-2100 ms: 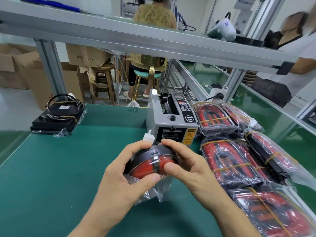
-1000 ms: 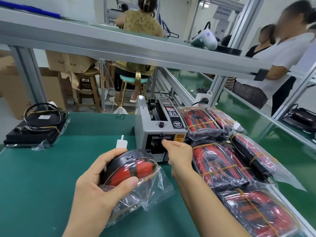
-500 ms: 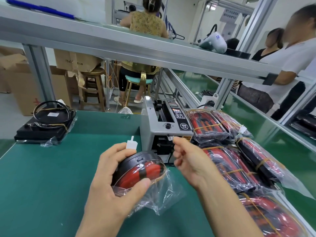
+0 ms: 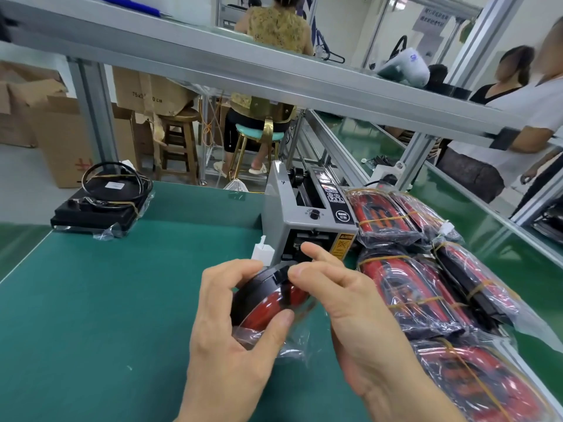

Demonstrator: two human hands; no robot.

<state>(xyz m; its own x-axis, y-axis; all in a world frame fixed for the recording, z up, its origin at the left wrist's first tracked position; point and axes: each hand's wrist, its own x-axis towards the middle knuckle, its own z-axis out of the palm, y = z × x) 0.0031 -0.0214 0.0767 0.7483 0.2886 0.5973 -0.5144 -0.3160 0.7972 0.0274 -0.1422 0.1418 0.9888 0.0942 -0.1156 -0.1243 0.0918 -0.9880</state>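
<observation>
Head view: near the bench's (image 4: 122, 300) front edge, right of its middle, the left hand (image 4: 231, 324) wraps thumb and fingers round the bagged cable coil (image 4: 268, 300), held just above the surface. The right hand (image 4: 344, 303) pinches the coil's top edge, where the bag seems to fold over; any tape there is too clear to see. My advice: hold that fold taut and press it flat. Just behind stands the tape dispenser (image 4: 304, 223).

A green-matted surface (image 4: 91, 300) runs under an aluminium-framed shelf (image 4: 213, 65), and beyond it, over a pale floor (image 4: 21, 184), stand brown cardboard boxes (image 4: 61, 138), a wooden stool (image 4: 178, 141) and a teal-cushioned stool (image 4: 259, 136) — a person (image 4: 274, 28) seated there, back turned.
</observation>
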